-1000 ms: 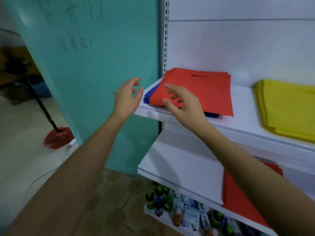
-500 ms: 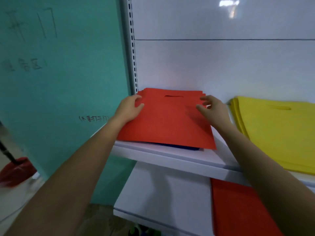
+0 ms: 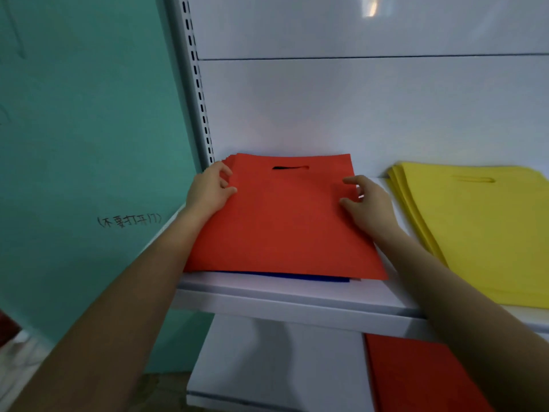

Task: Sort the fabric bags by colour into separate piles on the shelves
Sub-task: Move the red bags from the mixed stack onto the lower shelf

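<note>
top shelf (image 3: pixel 282 295): 1 red pile (image 3: pixel 285 215) over blue bag (image 3: pixel 297 276), 1 yellow pile (image 3: pixel 481 233) | left hand (image 3: pixel 208 191), right hand (image 3: pixel 368 203): each pinching red pile's side edge

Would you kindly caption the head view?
Left hand and right hand hold the red bags by their side edges; blue bags beneath, yellow pile alongside.

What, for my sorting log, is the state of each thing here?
red bags: stacked flat on upper shelf, covering blue bags.
blue bags: beneath, front edge showing.
yellow bags: flat pile, untouched.
lower red bags: flat on lower shelf.
left hand: grips red bags' left edge.
right hand: grips their right edge.
</note>
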Available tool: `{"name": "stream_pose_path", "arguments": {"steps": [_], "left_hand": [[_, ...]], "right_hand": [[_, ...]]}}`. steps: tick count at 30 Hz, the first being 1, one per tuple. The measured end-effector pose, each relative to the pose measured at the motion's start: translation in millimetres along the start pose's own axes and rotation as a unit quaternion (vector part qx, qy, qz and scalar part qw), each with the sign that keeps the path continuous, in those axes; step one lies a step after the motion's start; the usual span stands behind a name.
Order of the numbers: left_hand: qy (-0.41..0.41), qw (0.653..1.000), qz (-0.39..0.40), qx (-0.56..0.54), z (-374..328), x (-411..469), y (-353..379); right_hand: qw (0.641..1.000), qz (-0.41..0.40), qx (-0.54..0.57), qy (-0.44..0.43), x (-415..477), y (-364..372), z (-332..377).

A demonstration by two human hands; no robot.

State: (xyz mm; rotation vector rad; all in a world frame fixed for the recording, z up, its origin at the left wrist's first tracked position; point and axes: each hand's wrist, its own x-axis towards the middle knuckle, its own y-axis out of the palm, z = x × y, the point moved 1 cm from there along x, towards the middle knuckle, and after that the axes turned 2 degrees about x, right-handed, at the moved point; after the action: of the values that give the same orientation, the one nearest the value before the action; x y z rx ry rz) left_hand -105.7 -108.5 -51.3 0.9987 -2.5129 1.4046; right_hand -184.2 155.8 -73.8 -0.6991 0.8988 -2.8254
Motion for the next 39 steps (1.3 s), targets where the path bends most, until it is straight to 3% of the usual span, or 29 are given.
{"name": "stream_pose_path", "arguments": {"steps": [14,20,26,39], "left_hand": [[0.114,0.983,-0.057,-0.13,-13.7,-8.0,-13.7],[0.19,0.966,-0.045,-0.167,-38.6,-24.9,-15.9],[0.303,0.934,0.03,-0.184,-78.3,-60.6,7.4],[0.377,0.886,0.134,-0.232,-171.5,-198.5,60.2]], "right_hand": [[0.989,-0.121,0.02,-0.084,-29.7,-28.5,24.2],[0.983,-0.181,0.012,-0.025,-81.2,-48.8,31.0],[0.973,-0.23,-0.022,0.026,-163.7,-76.6,26.2],[0.941,-0.285,-0.049,0.176,-323.4,-135.5,-50.3]]}}
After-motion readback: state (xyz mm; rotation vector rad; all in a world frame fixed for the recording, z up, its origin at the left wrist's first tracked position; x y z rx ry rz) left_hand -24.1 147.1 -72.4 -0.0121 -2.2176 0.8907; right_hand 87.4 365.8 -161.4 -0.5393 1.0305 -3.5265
